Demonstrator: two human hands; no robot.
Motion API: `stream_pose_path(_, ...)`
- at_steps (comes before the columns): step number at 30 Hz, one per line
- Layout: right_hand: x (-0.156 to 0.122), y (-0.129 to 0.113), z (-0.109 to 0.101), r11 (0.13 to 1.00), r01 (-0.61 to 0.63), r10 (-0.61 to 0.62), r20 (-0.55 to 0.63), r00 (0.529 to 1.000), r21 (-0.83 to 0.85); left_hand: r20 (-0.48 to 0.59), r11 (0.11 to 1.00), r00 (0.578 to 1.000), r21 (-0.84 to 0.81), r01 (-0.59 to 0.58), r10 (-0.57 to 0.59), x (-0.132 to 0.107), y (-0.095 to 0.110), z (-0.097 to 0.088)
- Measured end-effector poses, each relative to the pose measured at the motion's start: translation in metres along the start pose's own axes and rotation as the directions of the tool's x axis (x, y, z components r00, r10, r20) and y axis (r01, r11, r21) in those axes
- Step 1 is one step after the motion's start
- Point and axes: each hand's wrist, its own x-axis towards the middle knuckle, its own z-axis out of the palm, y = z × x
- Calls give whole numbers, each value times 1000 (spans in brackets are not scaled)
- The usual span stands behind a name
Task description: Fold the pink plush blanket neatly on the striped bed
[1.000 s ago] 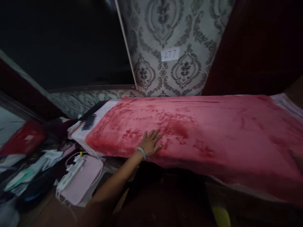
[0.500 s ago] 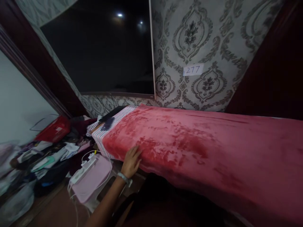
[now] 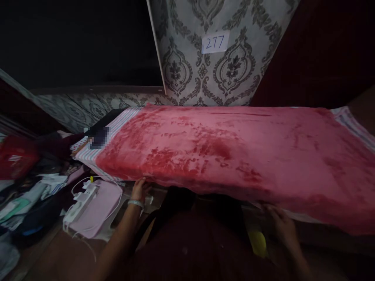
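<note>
A red-pink plush blanket [image 3: 211,140] lies flat along a long surface, over a striped cloth [image 3: 93,155] that shows at both ends. At the blanket's front edge, left of my body, my left hand [image 3: 140,190] has its fingers closed on the hem; a light bracelet circles the wrist. My right hand [image 3: 283,224] is further right at the same hanging edge, fingers bent around it. Dim light and the blanket's edge partly hide those fingertips.
A pink stool [image 3: 99,210] bears a white power strip [image 3: 80,205] with trailing cables. Clothes [image 3: 32,203] are heaped on the left near a red basket [image 3: 19,158]. Behind stand a large black screen [image 3: 82,47] and a patterned wall with a "277" paper [image 3: 215,42]. Something yellow [image 3: 258,244] is low down.
The view has shifted right and down. My left hand has moved from the blanket's top to its front edge. My right hand has come into view at the edge.
</note>
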Motion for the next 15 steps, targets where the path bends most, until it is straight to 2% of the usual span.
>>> stream_pose_path(1,-2,8,9,986,-119,112,64,992,119,12,991,995,-89,103,-102,4,0,-4)
stream_pose_path(3,4,20,22,891,-312,260,192,946,330,46,949,974,-219,226,-222,11,0,-9)
stream_pose_path(6,18,25,32,735,-452,340,302,891,505,57,899,963,-349,265,-262,14,0,-10)
stream_pose_path(8,22,24,34,675,-444,355,269,895,589,70,880,969,-407,244,-236,12,0,-8)
stream_pose_path(10,20,24,31,659,-398,321,241,916,638,75,868,981,-458,193,-179,7,1,-7)
stream_pose_path(13,10,27,18,700,-392,235,326,916,597,60,840,991,-525,132,-118,-3,8,-11)
stream_pose_path(15,4,31,3,768,-352,179,348,920,536,43,832,987,-533,152,-153,-10,18,-14)
